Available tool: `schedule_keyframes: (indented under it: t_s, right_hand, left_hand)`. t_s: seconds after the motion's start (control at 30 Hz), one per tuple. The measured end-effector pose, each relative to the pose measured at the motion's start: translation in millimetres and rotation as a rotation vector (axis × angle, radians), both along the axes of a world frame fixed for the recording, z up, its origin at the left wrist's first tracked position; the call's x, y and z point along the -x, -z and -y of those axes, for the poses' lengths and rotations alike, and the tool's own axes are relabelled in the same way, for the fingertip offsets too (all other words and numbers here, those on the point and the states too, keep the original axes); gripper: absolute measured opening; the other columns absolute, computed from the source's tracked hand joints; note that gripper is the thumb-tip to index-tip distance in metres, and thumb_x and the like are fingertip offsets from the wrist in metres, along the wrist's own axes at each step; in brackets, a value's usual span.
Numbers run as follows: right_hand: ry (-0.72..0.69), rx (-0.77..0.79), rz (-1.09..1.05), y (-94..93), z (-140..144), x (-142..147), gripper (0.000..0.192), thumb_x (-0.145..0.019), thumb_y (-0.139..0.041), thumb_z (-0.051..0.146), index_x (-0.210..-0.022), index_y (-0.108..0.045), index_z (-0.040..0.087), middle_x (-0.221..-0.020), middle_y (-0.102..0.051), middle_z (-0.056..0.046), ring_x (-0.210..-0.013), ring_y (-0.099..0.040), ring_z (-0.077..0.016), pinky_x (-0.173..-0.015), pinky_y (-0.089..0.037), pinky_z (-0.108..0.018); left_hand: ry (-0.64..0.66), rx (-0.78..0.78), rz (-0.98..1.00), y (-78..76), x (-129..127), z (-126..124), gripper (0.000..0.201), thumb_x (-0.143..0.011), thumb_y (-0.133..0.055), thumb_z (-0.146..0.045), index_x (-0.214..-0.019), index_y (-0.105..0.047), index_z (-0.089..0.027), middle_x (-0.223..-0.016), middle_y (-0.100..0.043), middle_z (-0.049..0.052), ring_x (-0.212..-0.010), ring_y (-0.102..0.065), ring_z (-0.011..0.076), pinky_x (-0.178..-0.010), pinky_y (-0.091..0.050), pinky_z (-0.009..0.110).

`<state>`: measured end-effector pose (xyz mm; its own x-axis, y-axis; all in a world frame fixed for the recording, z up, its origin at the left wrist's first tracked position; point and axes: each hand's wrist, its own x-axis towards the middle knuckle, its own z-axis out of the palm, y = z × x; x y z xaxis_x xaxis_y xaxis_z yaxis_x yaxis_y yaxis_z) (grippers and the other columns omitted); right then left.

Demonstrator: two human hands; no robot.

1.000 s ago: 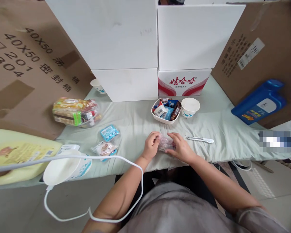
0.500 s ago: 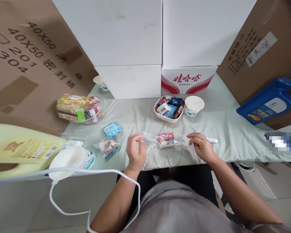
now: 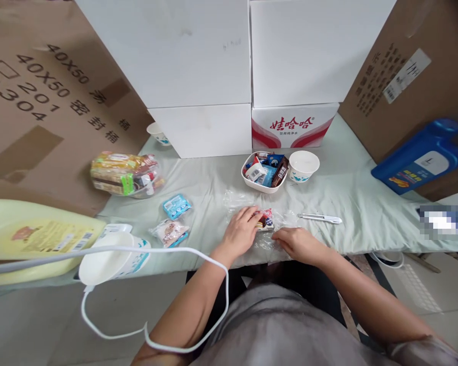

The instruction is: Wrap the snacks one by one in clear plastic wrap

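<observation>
A small red, white and dark snack packet (image 3: 265, 220) lies on a crinkled sheet of clear plastic wrap (image 3: 238, 200) near the table's front edge. Over the packet's left side rests my left hand (image 3: 241, 231), its fingers bent against it and covering part of it. My right hand (image 3: 299, 245) is closed at the packet's near right corner, thumb and fingers pinching the edge of the wrap. Just beyond that hand lies a white utility knife (image 3: 320, 218), lengthwise across the cloth.
Behind stand a white bowl of wrapped snacks (image 3: 262, 188) and a paper bowl (image 3: 304, 163). Small packets (image 3: 176, 206) and a bag of snacks (image 3: 125, 173) lie leftward. A yellow jug (image 3: 41, 229), another paper bowl (image 3: 107, 259) and a white cable (image 3: 168, 249) are at front left. White boxes (image 3: 202, 129) form the back.
Both hands have moved inward from the wrap's two ends. My left hand has come onto the packet, and my right hand has closed on the wrap's near edge, uncovering the utility knife.
</observation>
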<state>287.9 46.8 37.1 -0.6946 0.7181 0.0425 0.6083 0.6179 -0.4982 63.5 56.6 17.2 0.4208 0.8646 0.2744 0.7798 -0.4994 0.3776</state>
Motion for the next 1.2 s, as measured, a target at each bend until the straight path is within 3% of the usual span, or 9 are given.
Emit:
schedule_keyframes:
  t_s: [0.13,0.27,0.4,0.5,0.67,0.8,0.9,1.07,1.2]
  right_hand:
    - [0.102,-0.196,0.076,26.9,-7,4,0.019,-0.091,-0.052,0.026,-0.103,-0.066,0.018,-0.104,-0.066,-0.012,-0.099,-0.06,-0.0247,-0.087,-0.048,-0.039]
    - [0.213,-0.316,0.038,52.6,-12,-4,0.069,-0.081,-0.065,0.052,-0.135,-0.048,0.012,-0.142,-0.045,-0.021,-0.134,-0.035,-0.0359,-0.106,-0.033,-0.055]
    - [0.22,-0.29,0.104,61.3,-10,-5,0.076,-0.083,-0.059,0.058,-0.143,-0.041,0.014,-0.148,-0.04,-0.019,-0.141,-0.027,-0.0357,-0.11,-0.027,-0.056]
    - [0.213,-0.292,0.123,60.0,-9,-3,0.067,-0.085,-0.057,0.056,-0.137,-0.049,0.016,-0.148,-0.04,-0.018,-0.141,-0.027,-0.0359,-0.111,-0.026,-0.055]
    - [0.213,-0.308,0.096,56.9,-10,-3,0.064,-0.085,-0.057,0.055,-0.136,-0.052,0.016,-0.147,-0.043,-0.018,-0.139,-0.031,-0.0352,-0.11,-0.029,-0.055]
    - [0.214,-0.298,0.108,54.7,-10,-3,0.062,-0.086,-0.055,0.055,-0.135,-0.052,0.016,-0.146,-0.043,-0.017,-0.139,-0.032,-0.0349,-0.11,-0.029,-0.054]
    - [0.211,-0.29,0.115,54.2,-10,-3,0.062,-0.086,-0.055,0.056,-0.135,-0.053,0.017,-0.147,-0.043,-0.016,-0.138,-0.032,-0.0348,-0.11,-0.029,-0.053]
    - [0.232,-0.31,0.125,58.4,-9,-2,0.066,-0.085,-0.056,0.057,-0.137,-0.05,0.016,-0.15,-0.038,-0.017,-0.142,-0.024,-0.0368,-0.111,-0.025,-0.055]
    - [0.22,-0.281,0.159,55.6,0,-3,0.065,-0.086,-0.057,0.053,-0.139,-0.048,0.017,-0.15,-0.039,-0.017,-0.142,-0.026,-0.0371,-0.111,-0.026,-0.058]
  left_hand:
    - [0.038,0.088,0.036,7.8,-6,-11,0.061,-0.074,-0.068,-0.016,-0.133,-0.052,-0.022,-0.133,-0.056,0.01,-0.127,-0.047,0.0299,-0.108,-0.04,0.05]
    - [-0.075,0.201,0.313,8.4,10,-21,0.045,-0.077,-0.061,-0.014,-0.122,-0.06,-0.021,-0.122,-0.064,0.009,-0.115,-0.058,0.0256,-0.103,-0.044,0.046]
    - [-0.274,0.366,0.737,-8.0,34,-40,0.036,-0.078,-0.063,-0.031,-0.112,-0.064,-0.016,-0.106,-0.07,0.008,-0.092,-0.066,0.0215,-0.084,-0.053,0.036]
    - [-0.395,0.178,0.863,-32.1,31,-60,0.04,-0.079,-0.063,-0.036,-0.115,-0.061,-0.016,-0.106,-0.068,0.007,-0.09,-0.064,0.0193,-0.082,-0.052,0.032]
    - [-0.382,-0.325,0.542,-57.5,-19,-106,0.04,-0.081,-0.067,-0.034,-0.117,-0.059,-0.019,-0.124,-0.055,0.012,-0.119,-0.05,0.027,-0.104,-0.039,0.043]
    - [-0.16,-0.18,0.181,-44.7,-56,-122,0.061,-0.07,-0.079,-0.035,-0.124,-0.056,-0.02,-0.138,-0.045,0.016,-0.133,-0.033,0.0415,-0.108,-0.029,0.057]
    - [-0.163,-0.192,0.116,-33.7,-64,-99,0.051,-0.078,-0.07,-0.026,-0.126,-0.054,-0.019,-0.139,-0.044,0.016,-0.135,-0.031,0.0409,-0.108,-0.029,0.059]
    - [0.008,-0.122,0.0,-12.4,-45,-38,0.028,-0.087,-0.058,-0.028,-0.114,-0.061,-0.02,-0.112,-0.059,0.012,-0.106,-0.054,0.028,-0.093,-0.046,0.044]
    - [-0.253,-0.049,-0.159,13.0,1,-20,0.036,-0.084,-0.063,-0.032,-0.118,-0.06,-0.021,-0.124,-0.057,0.015,-0.118,-0.049,0.0348,-0.094,-0.045,0.052]
